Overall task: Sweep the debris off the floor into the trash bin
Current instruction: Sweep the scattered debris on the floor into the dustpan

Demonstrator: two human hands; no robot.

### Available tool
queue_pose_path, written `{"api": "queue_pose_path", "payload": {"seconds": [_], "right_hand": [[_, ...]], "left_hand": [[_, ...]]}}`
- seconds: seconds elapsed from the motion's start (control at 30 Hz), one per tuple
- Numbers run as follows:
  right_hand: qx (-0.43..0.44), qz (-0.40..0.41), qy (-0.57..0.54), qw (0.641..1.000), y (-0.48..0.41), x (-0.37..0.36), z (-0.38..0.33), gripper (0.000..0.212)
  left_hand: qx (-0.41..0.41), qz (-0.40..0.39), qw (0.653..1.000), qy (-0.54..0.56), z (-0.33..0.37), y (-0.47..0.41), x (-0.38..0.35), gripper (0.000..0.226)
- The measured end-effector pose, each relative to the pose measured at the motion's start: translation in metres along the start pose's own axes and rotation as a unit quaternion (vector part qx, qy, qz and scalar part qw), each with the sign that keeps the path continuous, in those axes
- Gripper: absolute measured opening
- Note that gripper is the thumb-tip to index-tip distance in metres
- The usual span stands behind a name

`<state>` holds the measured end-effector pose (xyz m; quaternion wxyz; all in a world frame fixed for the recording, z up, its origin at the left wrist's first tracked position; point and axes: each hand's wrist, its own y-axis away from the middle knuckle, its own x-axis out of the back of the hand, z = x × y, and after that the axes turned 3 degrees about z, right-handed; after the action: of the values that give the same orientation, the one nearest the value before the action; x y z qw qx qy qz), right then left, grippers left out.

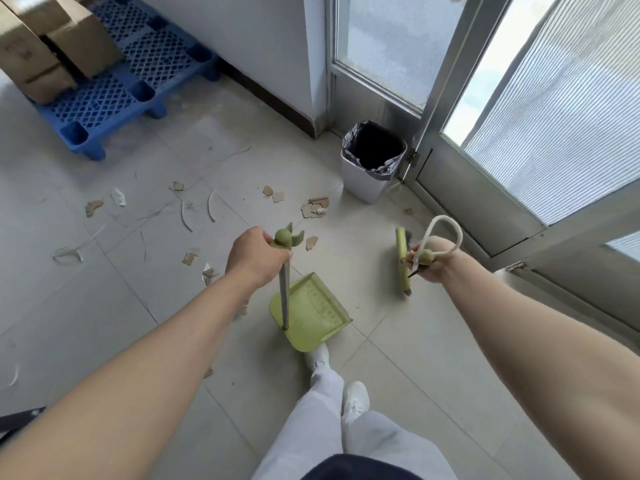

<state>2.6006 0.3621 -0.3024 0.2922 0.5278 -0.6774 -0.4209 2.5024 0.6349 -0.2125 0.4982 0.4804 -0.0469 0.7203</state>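
Both my hands hold green sweeping tools above a littered tile floor (138, 306).

My left hand (256, 258) is clenched round the top of a long-handled dustpan (311, 313), its pan at 6 o'clock near my white shoe (318, 358). My right hand (433, 259) grips the broom (401, 261) by its handle end, beside a white rope loop (446, 233). Cardboard scraps (315, 207) lie from 9 to 12 o'clock. The lined trash bin (363, 181) stands at 12 o'clock by a glass door (519, 133). A blue pallet (114, 84) sits at 10 o'clock.
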Motion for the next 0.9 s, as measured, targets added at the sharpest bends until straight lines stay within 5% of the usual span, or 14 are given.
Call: {"api": "queue_pose_path", "payload": {"seconds": [0.1, 0.37, 0.6, 0.77, 0.9], "right_hand": [[-0.002, 0.037, -0.003, 0.999, -0.023, 0.011, -0.009, 0.032], [-0.04, -0.057, 0.099, 0.993, -0.057, -0.093, 0.004, 0.032], [-0.156, -0.157, -0.008, 0.975, -0.06, -0.11, -0.018, 0.018], [-0.087, -0.1, 0.027, 0.991, -0.058, -0.099, -0.049, 0.011], [-0.004, -0.045, 0.061, 0.997, -0.062, -0.074, -0.089, 0.026]], "left_hand": [[-0.015, -0.013, 1.0, -0.005, 0.009, -0.023, -0.003, 0.022], [-0.013, -0.031, 0.999, 0.003, 0.018, -0.072, 0.0, 0.028], [0.015, -0.028, 0.999, 0.029, 0.029, -0.102, 0.013, 0.028], [0.008, -0.037, 0.999, 0.023, 0.053, -0.112, 0.01, 0.027], [0.0, -0.028, 1.0, 0.007, 0.082, -0.117, 0.0, 0.025]]}}
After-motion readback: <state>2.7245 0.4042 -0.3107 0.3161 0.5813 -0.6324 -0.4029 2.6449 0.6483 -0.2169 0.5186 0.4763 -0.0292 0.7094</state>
